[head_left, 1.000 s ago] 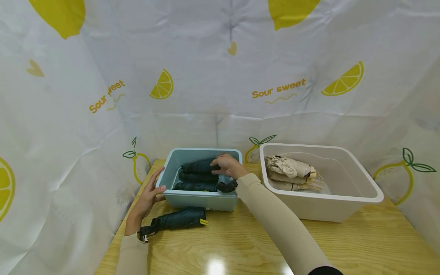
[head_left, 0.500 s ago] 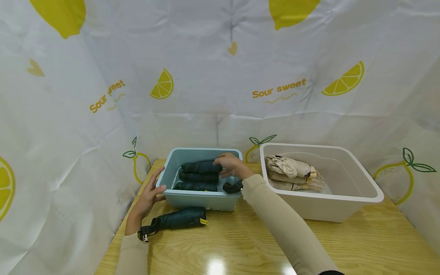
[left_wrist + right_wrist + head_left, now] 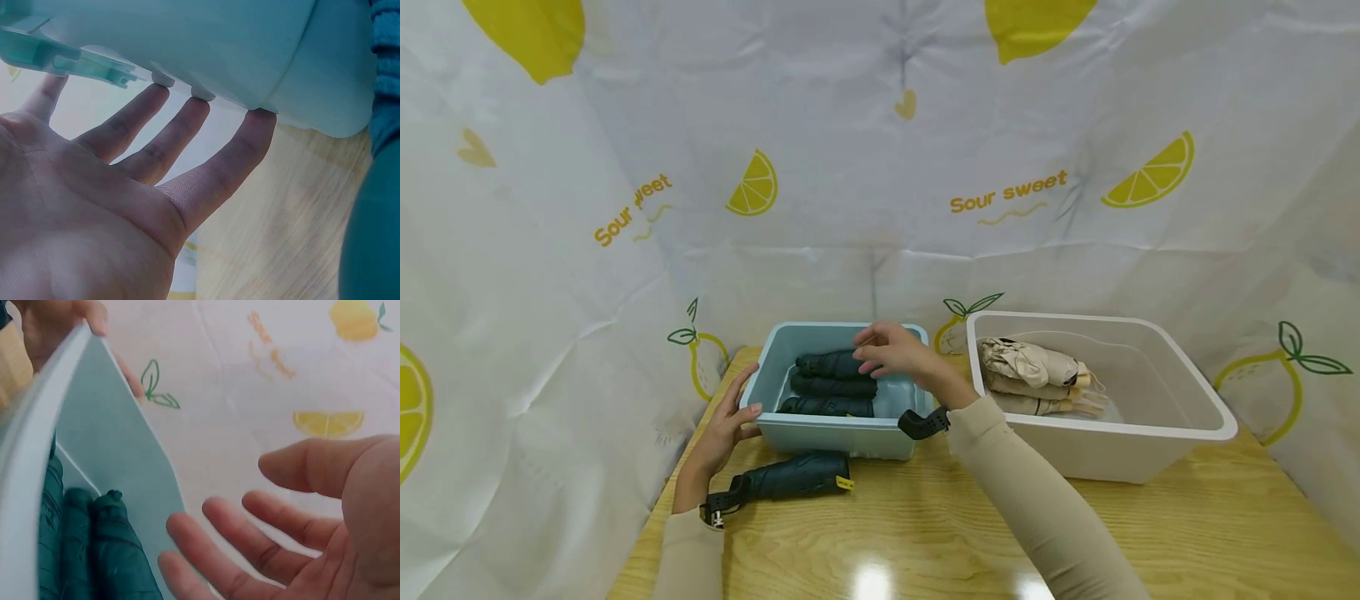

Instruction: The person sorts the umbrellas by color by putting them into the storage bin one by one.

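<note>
Three dark green folded umbrellas [image 3: 833, 386] lie side by side in a light blue bin [image 3: 842, 433]. My left hand [image 3: 718, 442] is at the bin's left side. In the left wrist view its fairly straight fingertips [image 3: 259, 125] touch the outer wall, and the thumb lies at the front corner. Above the bin's right end hovers my right hand [image 3: 898, 354], holding nothing. The right wrist view shows its fingers [image 3: 206, 556] spread loosely, apart from the umbrellas [image 3: 122, 544]. Another dark folded umbrella [image 3: 801, 477] with a yellow tag lies on the table before the bin.
To the right stands a larger off-white bin [image 3: 1112, 454]. Several beige folded umbrellas [image 3: 1033, 375] are stacked in its left part. Both bins sit on a wooden table [image 3: 925, 533], with a lemon-print sheet [image 3: 850, 275] behind them.
My right hand has let go of the rear umbrella in the blue bin and lifted above it. The left hand and both bins have stayed in place.
</note>
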A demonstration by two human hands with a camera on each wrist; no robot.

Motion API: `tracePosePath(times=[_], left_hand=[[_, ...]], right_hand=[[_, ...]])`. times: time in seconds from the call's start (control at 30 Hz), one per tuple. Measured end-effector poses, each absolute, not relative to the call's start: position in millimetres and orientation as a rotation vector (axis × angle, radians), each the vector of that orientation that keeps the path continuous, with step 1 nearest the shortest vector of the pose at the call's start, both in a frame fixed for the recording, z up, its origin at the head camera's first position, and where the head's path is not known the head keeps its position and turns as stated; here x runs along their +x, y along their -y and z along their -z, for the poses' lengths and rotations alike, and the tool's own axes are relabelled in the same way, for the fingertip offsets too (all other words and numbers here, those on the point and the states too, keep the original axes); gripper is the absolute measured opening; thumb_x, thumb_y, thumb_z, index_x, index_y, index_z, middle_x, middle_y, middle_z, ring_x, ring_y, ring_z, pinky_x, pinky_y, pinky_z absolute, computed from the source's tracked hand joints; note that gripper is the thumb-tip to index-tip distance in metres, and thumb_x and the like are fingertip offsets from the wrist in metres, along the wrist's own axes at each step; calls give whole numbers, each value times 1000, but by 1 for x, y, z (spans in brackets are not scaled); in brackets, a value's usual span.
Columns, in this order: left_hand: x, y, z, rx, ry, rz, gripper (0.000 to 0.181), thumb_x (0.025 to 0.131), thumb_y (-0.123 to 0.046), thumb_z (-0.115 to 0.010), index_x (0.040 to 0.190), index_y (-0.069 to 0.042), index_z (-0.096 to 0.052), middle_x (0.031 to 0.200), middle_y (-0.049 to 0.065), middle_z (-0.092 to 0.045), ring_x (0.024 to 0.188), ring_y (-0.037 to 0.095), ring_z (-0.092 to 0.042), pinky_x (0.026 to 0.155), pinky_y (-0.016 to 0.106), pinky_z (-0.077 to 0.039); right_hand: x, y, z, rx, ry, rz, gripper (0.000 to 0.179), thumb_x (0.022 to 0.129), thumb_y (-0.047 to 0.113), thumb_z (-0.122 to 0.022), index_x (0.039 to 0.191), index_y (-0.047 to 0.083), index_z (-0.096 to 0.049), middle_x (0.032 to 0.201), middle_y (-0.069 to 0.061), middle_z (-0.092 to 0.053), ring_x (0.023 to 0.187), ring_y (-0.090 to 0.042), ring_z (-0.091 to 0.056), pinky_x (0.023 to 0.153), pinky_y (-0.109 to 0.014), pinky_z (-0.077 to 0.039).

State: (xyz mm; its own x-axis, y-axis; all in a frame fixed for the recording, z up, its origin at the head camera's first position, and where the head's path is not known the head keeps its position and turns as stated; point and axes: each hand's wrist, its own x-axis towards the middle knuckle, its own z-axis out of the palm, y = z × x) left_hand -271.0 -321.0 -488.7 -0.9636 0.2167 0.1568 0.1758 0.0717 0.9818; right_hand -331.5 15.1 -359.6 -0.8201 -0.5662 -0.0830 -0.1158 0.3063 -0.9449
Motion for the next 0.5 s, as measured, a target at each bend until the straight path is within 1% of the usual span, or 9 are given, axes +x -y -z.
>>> tracePosePath(times=[0.13,0.27,0.33,0.43,0.5], left_hand=[[-271,321,488,430,-2280,-2076,71,104,-17,-47,166,-27,-13,169,20,-10,140,54,-32,97,67,-49],[-271,322,489,433,-2286,-2075,71,104,-17,-47,166,-27,-13,169,21,-11,140,53,-32,96,67,-50],[-271,322,489,434,-2285,-2076,71,105,-17,-47,166,-27,-13,168,21,-11,140,54,-32,96,68,-49],[-271,322,490,438,-2280,-2080,70,104,-18,-47,166,-28,-14,168,21,-11,140,54,-32,96,68,-49],[-271,322,490,444,-2275,-2081,71,104,-18,-47,166,-28,-13,168,22,-12,139,55,-32,96,68,-49]], right_hand=[[-311,-15,362,-843,-2189,1489,31,104,17,-59,133,5,-58,124,-18,-63,110,-39,-67,96,-46,-55],[-290,-11,370,-1093,-2203,1440,27,104,15,-60,129,5,-60,118,-15,-65,103,-34,-68,90,-40,-57],[-278,-9,376,-1198,-2218,1406,26,103,15,-61,128,6,-62,116,-13,-67,101,-29,-68,87,-35,-57],[-259,-7,388,-1287,-2239,1350,25,102,17,-62,126,10,-64,117,-9,-70,102,-21,-68,86,-30,-57],[-248,-6,399,-1320,-2242,1320,24,102,17,-63,125,11,-64,118,-9,-70,105,-18,-68,87,-28,-57]])
